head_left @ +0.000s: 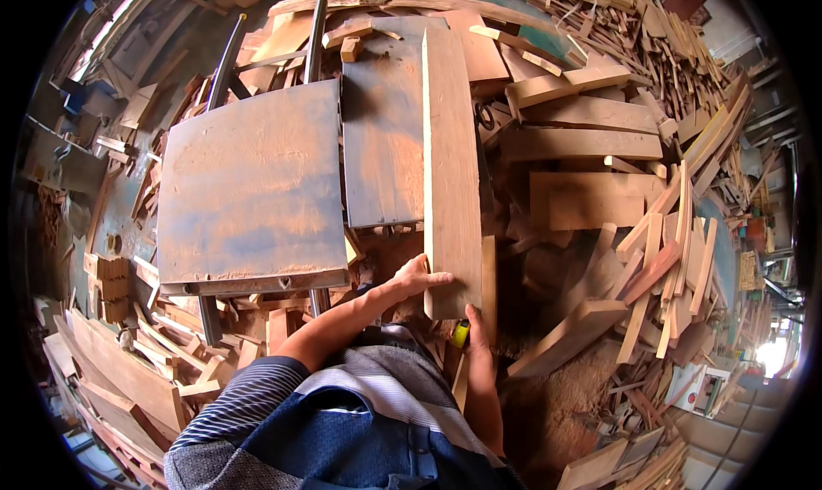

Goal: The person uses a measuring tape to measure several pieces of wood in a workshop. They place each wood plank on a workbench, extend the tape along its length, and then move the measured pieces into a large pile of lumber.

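On table (383, 113), board (451, 148) — likely heavy, stiff; best held by long edges. Left grip (416, 277) pinches edge; right grip (479, 331), tape measure (461, 333).

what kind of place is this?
Likely a woodworking shop or small sawmill: a flat metal table dusted with what looks like sawdust, a pile of wood strips at upper right, and a thick squared timber at the person's left hand.

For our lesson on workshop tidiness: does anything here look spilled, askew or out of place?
Yes: right of the thick plank, wood offcuts lie jumbled at clashing angles rather than stacked; below them, sawdust lies loose, as if spilled.
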`<state>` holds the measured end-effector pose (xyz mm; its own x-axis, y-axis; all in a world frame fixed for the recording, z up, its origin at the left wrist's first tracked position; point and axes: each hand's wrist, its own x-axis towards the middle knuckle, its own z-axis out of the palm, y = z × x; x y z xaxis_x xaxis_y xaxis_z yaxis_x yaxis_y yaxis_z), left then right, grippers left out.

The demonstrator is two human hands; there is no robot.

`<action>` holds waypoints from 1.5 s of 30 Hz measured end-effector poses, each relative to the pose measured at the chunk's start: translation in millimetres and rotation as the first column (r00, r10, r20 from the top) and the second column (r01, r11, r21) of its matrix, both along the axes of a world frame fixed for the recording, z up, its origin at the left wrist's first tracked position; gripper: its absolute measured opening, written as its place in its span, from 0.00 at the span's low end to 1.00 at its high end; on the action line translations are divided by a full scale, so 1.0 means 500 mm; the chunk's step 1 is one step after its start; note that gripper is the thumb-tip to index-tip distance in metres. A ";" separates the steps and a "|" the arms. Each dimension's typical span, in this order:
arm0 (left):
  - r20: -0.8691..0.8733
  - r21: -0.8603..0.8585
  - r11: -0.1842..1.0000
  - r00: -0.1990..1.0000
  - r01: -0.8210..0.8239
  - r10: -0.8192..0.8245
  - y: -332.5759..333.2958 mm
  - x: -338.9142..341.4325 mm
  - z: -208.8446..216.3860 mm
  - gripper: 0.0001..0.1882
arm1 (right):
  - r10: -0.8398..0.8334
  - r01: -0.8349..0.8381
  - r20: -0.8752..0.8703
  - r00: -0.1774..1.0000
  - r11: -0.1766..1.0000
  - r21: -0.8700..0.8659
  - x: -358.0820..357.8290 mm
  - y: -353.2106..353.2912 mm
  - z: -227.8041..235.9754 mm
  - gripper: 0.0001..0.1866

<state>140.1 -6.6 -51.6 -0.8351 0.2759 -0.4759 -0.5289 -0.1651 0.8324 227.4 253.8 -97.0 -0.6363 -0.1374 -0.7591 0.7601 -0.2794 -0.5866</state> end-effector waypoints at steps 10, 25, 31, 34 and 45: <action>-0.013 0.093 0.995 0.999 -0.040 0.041 0.006 0.001 -0.053 0.46 | -0.057 0.065 -0.105 0.993 0.995 0.078 0.025 -0.111 0.215 0.40; -0.026 0.037 0.995 0.995 -0.095 0.096 0.000 0.011 -0.061 0.53 | -0.304 0.377 0.351 0.885 0.912 -0.161 0.043 -0.111 0.038 0.30; -0.075 0.058 0.994 0.993 -0.089 0.093 0.004 0.007 -0.044 0.58 | -0.224 0.264 0.266 0.938 0.956 -0.125 0.047 -0.118 0.035 0.29; -0.006 -0.180 0.982 0.998 -0.060 0.060 -0.002 0.018 -0.073 0.59 | -0.162 0.216 0.263 0.951 0.958 -0.190 0.048 -0.120 0.021 0.29; 0.286 -0.583 0.744 0.939 0.327 -0.189 0.099 0.145 0.105 0.56 | -0.077 0.106 -0.243 0.967 0.989 0.107 0.182 -0.083 0.199 0.34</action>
<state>212.8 43.2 1.1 -0.6454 0.0580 -0.7616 -0.6364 0.5105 0.5782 318.6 212.3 2.4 -0.8061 0.0117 -0.5917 0.5691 -0.2587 -0.7805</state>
